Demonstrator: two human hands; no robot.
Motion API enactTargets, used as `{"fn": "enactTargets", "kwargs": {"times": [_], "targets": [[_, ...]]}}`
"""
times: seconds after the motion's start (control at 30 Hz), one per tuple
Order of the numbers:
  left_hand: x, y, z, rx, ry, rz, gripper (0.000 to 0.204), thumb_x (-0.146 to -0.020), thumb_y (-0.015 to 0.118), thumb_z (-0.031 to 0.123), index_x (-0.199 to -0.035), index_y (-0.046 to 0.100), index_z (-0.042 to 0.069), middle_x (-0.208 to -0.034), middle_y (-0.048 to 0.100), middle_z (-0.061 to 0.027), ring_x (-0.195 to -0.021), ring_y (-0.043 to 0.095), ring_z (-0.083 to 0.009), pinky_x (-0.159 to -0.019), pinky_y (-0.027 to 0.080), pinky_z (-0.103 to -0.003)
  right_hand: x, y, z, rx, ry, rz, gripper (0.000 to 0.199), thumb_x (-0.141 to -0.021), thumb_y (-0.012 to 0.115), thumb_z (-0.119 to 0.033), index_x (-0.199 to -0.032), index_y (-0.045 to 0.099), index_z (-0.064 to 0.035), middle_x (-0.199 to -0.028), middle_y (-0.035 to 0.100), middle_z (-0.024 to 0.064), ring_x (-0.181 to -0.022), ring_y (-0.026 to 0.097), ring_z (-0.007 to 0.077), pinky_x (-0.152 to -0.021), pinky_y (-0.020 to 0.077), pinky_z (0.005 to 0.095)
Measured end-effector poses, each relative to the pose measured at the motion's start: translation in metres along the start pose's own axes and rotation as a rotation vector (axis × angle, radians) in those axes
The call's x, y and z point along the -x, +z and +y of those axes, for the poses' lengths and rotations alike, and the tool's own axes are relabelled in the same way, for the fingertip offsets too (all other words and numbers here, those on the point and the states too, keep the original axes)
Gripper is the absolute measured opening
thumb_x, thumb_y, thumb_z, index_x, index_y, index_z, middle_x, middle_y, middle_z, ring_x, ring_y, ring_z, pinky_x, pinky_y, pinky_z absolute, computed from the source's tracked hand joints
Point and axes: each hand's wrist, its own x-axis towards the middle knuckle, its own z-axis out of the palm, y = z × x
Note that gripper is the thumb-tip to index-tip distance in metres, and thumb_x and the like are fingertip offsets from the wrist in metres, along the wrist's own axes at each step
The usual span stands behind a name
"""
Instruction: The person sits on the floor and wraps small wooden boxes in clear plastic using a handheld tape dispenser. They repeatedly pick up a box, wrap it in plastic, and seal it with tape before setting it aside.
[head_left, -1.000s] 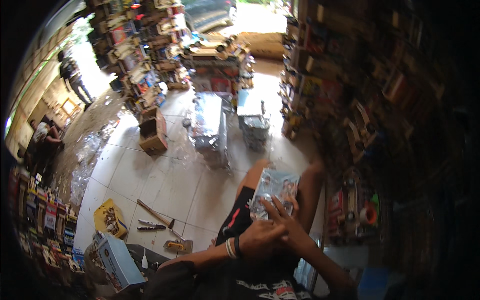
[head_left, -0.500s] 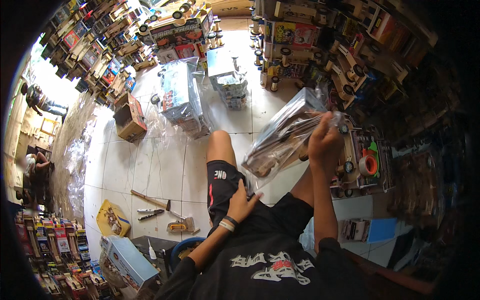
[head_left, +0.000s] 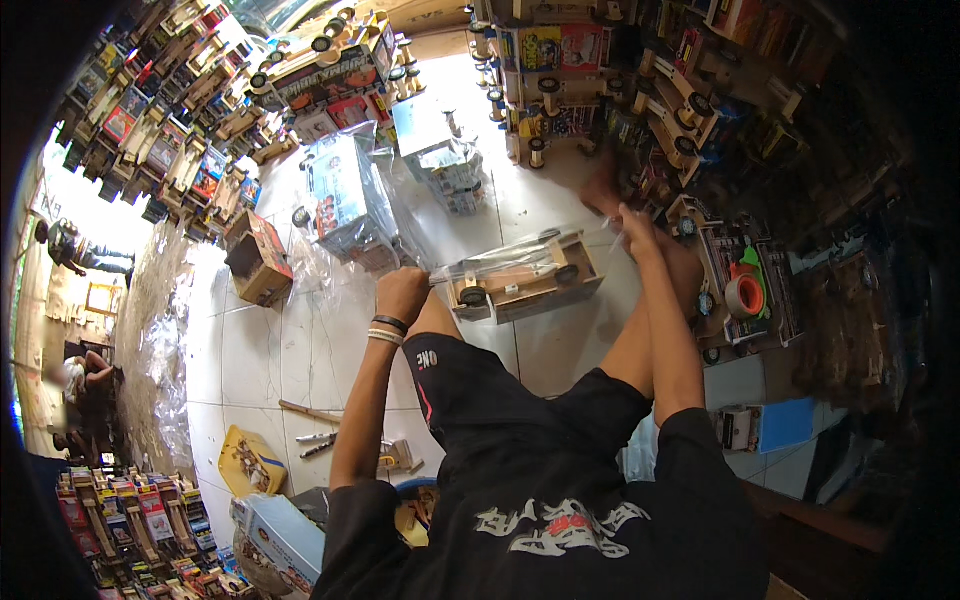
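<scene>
A wooden toy truck (head_left: 540,290) hangs or rests between my knees, its underside and black wheels turned toward me. Clear plastic wrapping (head_left: 500,258) runs along its upper side toward both fists. My left hand (head_left: 402,296) is closed on the plastic at the truck's left end. At the far right end, my right hand (head_left: 637,232) is closed round the other end of the plastic. Whether the truck touches the tiles is hard to tell.
Stacked toy trucks (head_left: 340,75) line the far side. A plastic-wrapped blue box truck (head_left: 345,195) and an open cardboard box (head_left: 258,258) stand left. A tape roll (head_left: 745,295) lies right, a yellow tray (head_left: 250,462) and pens (head_left: 318,445) lower left.
The wrapped truck has turned from steeply slanted to nearly level, underside toward me. My left hand has risen from my thigh and gripped the plastic; my right hand has shifted slightly.
</scene>
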Motion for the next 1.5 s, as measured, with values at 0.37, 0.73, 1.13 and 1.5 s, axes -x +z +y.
{"fn": "enactTargets", "kwargs": {"times": [0.37,0.73,1.13,1.5], "targets": [[-0.019,0.070,-0.040,-0.009,0.035,-0.393,0.036,-0.092,0.072,0.043,-0.103,0.078,0.009,-0.118,0.072,-0.0117,-0.119,0.062,-0.0344,-0.097,0.051,-0.051,-0.070,-0.062,0.032,0.739,-0.078,0.159,0.057,-0.084,0.085,-0.054,-0.092,0.075,0.0012,-0.085,0.073,0.0094,-0.077,0.069,0.0259,-0.069,0.0551,0.0418],[-0.096,0.080,0.098,0.242,0.242,-0.223,0.012,-0.091,0.069,0.020,-0.094,0.078,0.014,-0.099,0.077,-0.0104,-0.100,0.072,-0.0323,-0.088,0.055,-0.045,0.092,0.119,0.055,1.372,-1.027,-0.536,0.058,-0.077,0.086,-0.035,-0.129,0.069,-0.0151,-0.127,0.070,0.0103,-0.131,0.060,0.0339,-0.115,0.0361,0.0645],[-0.122,0.139,0.078,0.723,0.038,-0.253,0.049,-0.105,0.061,0.040,-0.083,0.070,-0.003,-0.065,0.063,-0.0199,-0.059,0.066,-0.0296,-0.061,0.049,-0.043,-0.007,-0.039,-0.050,1.483,-0.843,0.150,0.013,-0.081,0.076,-0.020,-0.094,0.078,-0.0156,-0.089,0.075,0.0115,-0.093,0.072,0.0340,-0.083,0.0557,0.0502],[-0.145,0.147,0.101,0.362,-0.072,-0.210,0.043,-0.099,0.065,0.041,-0.095,0.070,-0.001,-0.087,0.073,-0.0189,-0.081,0.068,-0.0403,-0.074,0.053,-0.047,0.029,0.107,0.074,1.158,-1.068,-0.470,0.005,-0.080,0.079,-0.018,-0.085,0.080,-0.0162,-0.090,0.074,0.0065,-0.108,0.065,0.0259,-0.104,0.0451,0.0465]]}}
